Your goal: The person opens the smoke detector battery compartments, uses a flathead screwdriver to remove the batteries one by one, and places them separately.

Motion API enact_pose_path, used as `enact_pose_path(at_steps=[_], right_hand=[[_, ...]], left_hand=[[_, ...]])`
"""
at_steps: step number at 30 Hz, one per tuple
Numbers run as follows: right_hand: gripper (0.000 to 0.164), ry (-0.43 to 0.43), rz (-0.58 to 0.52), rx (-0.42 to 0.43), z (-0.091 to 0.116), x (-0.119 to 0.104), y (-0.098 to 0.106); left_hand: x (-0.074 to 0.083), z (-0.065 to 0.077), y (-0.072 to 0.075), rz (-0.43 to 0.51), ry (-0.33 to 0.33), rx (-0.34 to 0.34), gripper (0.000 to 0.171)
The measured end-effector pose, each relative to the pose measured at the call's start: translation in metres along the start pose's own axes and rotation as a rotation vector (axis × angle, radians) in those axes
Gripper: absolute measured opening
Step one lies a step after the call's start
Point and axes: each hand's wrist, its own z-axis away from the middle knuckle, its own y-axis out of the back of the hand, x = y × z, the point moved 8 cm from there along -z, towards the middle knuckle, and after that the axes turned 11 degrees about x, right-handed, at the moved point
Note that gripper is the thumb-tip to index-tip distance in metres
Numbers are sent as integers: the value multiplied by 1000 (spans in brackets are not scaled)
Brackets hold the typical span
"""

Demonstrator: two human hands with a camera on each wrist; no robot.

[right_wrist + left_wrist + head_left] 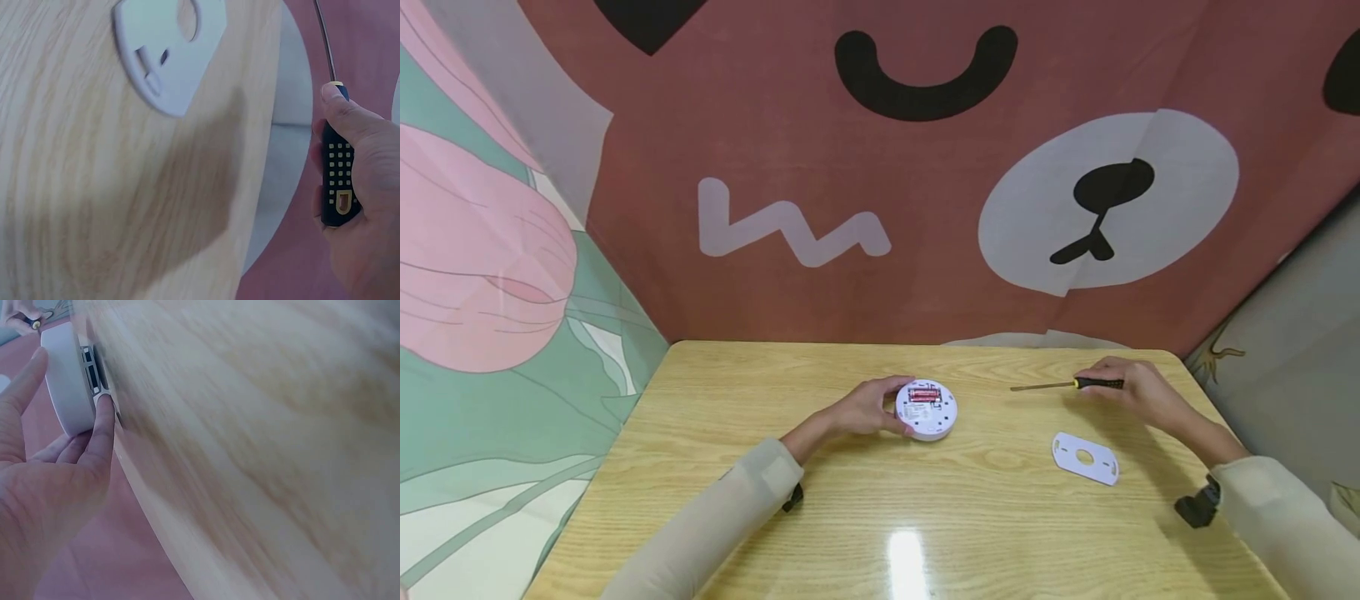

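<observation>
Near the middle of the table, my left hand [867, 407] holds a round white smoke alarm [936, 423] by its side, thumb and fingers around the rim. Its back faces up, with red batteries [924, 395] in the compartment. In the left wrist view the alarm [65, 381] appears edge-on, a fingertip at its slotted face. My right hand [1138, 392] grips a screwdriver [1099, 382] by its black and yellow handle, the shaft pointing left toward the alarm but apart from it. The right wrist view shows the thumb near the collar of the screwdriver handle [339, 169].
A flat white mounting plate [1101, 467] with a round central hole and slots lies on the wooden table [820, 533], below the right hand. Behind the table hangs a reddish printed cloth [775, 300]. Dark devices [1197, 505] are worn at both wrists.
</observation>
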Motion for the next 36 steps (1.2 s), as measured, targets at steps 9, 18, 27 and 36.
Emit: enact_pose_path(at_steps=[9, 18, 27, 36], right_hand=[[30, 49, -16, -35, -14, -17, 0], [31, 149, -4, -26, -29, -38, 1], [32, 233, 57, -31, -43, -58, -2], [32, 249, 91, -69, -54, -76, -10]], left_hand=[[3, -1, 0, -49, -30, 26, 97], [4, -3, -1, -92, -59, 51, 101], [5, -3, -2, -133, -53, 82, 105], [4, -5, -4, -176, -48, 108, 108]])
